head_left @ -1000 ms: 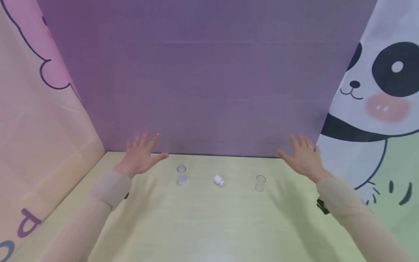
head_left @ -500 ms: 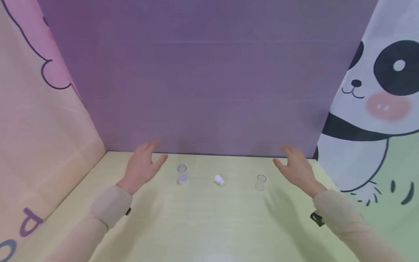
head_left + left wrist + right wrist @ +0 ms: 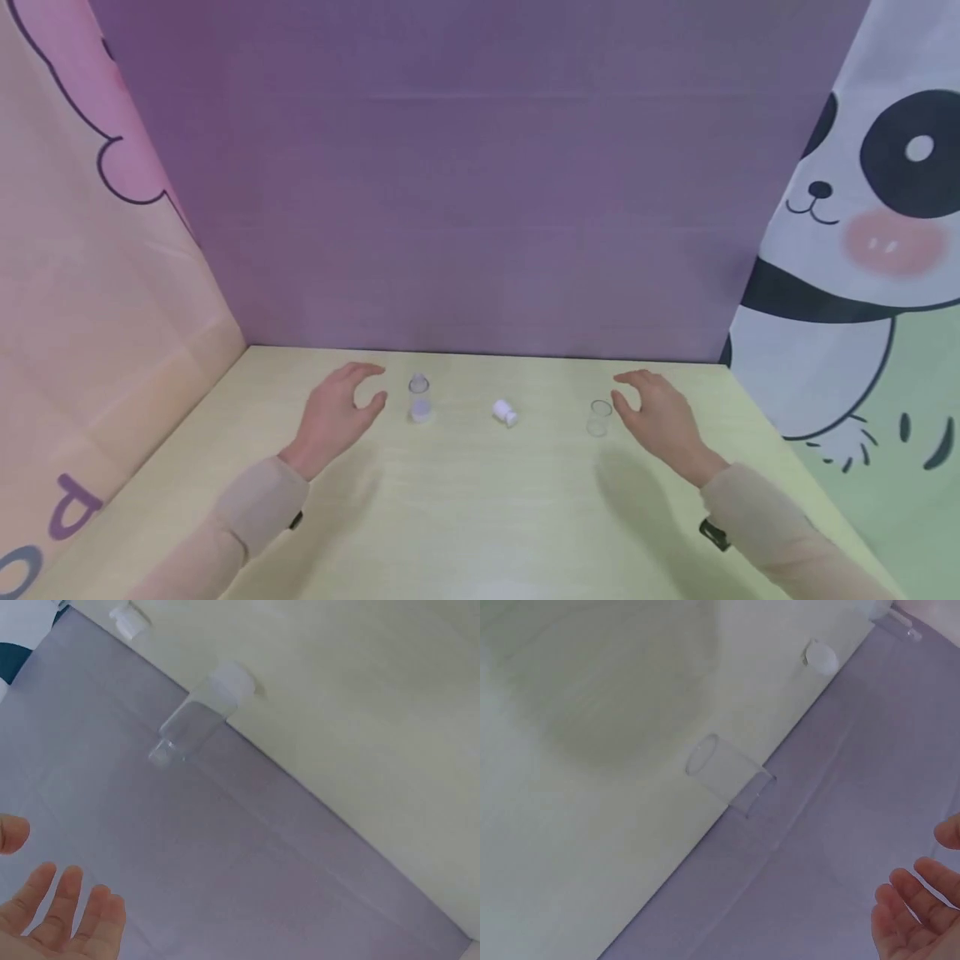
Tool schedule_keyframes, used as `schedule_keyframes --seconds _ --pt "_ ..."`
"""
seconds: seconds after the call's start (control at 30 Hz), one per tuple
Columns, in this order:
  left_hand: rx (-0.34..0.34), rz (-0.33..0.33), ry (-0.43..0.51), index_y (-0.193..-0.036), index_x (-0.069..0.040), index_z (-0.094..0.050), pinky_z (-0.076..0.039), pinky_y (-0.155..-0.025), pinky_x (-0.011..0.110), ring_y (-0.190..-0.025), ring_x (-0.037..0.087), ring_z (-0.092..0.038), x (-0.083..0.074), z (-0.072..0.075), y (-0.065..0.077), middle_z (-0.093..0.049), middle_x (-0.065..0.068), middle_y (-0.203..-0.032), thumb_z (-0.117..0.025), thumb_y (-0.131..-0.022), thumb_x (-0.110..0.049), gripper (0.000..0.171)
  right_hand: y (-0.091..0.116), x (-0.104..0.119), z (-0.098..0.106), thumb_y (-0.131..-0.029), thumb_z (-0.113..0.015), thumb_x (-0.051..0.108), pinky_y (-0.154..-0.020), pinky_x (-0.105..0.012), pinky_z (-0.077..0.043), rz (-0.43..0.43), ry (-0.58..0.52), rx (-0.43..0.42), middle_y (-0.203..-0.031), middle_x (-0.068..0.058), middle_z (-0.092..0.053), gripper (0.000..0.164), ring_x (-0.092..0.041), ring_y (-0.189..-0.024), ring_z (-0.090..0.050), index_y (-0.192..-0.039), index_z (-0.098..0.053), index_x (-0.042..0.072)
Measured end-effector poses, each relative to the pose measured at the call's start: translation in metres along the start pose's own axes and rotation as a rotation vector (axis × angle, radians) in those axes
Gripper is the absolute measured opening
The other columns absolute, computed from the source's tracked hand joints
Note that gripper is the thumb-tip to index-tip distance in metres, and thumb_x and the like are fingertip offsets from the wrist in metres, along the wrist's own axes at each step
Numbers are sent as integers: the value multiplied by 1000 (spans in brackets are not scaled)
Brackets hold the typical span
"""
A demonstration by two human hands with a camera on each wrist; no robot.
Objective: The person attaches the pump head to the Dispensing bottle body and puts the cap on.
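Note:
A clear bottle (image 3: 418, 398) with a white base stands upright near the table's back edge; its narrow clear tip points up. My left hand (image 3: 333, 417) hovers to its left, apart from it, thumb and fingers bent in a loose C with nothing between them. A small white piece (image 3: 505, 412), like a flip-top cap, lies tilted in the middle. Further right stands a clear cylinder (image 3: 599, 419), thin-walled and tube-like. Beside it, on its right, my right hand (image 3: 663, 421) is in the air, loosely curved and holding nothing. The left wrist view shows the bottle (image 3: 199, 716); the right, the cylinder (image 3: 731, 776).
The pale table (image 3: 480, 517) runs back to a purple wall cloth (image 3: 480, 192). A pink-beige printed panel (image 3: 97, 292) borders it on the left, a panda-printed panel (image 3: 825, 350) on the right. Dark wrist devices show below both cuffs.
Both hands have come down from over the back edge and slightly inward. Their fingers went from spread and straight to loosely curved. The bottle, white piece and cylinder stayed in place.

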State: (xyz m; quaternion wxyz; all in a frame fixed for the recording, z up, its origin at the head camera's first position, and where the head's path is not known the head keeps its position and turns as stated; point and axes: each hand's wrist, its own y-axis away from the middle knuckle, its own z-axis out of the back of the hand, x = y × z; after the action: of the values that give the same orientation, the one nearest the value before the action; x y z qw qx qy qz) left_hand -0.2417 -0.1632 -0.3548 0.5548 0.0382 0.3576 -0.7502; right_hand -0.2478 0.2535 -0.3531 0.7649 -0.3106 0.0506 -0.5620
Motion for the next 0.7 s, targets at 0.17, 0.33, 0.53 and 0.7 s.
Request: schedule_keyframes --seconds 0.17,0.33,0.53,0.7 --pt "42 40 56 -115 -6 -60 -46 -88 46 -110 31 -55 3 -8 6 -59 12 -119 -62 -85 -19 33 8 2 -11 -84 -61 14 -71 -47 -49 13 -12 2 -100 -17 -65 24 -32 -89 -60 -104 -64 0" --pt "83 107 133 -114 -6 -61 -50 -81 43 -103 30 -58 5 -14 7 -61 12 -117 -62 -84 -16 31 12 5 -21 -83 -62 12 -69 -44 -49 28 -45 -4 -98 -14 -66 23 -28 -85 -62 -103 -64 1" --pt "120 165 181 -115 -4 -60 -49 -85 42 -107 31 -56 10 -19 5 -59 14 -120 -61 -85 -13 32 14 10 -32 -83 -62 8 -71 -41 -51 44 -97 21 -98 -12 -67 21 -27 -85 -63 -103 -64 2" --pt "147 168 211 -118 -3 -58 -48 -88 43 -110 33 -54 17 -25 1 -56 16 -122 -60 -85 -12 34 10 17 -41 -82 -63 7 -73 -42 -51 47 -110 52 -99 -14 -67 24 -28 -87 -63 -105 -64 1"
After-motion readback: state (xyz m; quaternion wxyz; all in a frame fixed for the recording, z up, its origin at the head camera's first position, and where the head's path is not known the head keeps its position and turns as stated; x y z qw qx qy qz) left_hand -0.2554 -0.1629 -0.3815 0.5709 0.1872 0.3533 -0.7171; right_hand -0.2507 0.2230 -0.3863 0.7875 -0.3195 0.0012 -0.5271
